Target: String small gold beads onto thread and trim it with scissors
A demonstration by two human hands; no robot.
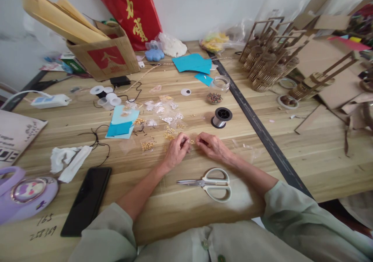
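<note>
My left hand (177,149) rests on the wooden table with its fingers pinched together; what they hold is too small to make out. Just right of it, my right hand (211,146) is also closed, its fingertips curled, with its contents hidden. Between the two hands lies a small gold ring (192,142). Gold pieces (168,133) are scattered beyond my left hand, near a small bag of gold beads (147,145). A spool of thin wire (221,118) stands beyond my right hand. White-handled scissors (208,183) lie closer to my body, blades pointing left.
A black phone (86,201) and a lilac device (27,194) lie at left. Blue cards (120,128) and small clear packets (163,108) are further back. A bowl of beads (215,98) sits beyond the spool. Woven baskets (266,65) stand at back right.
</note>
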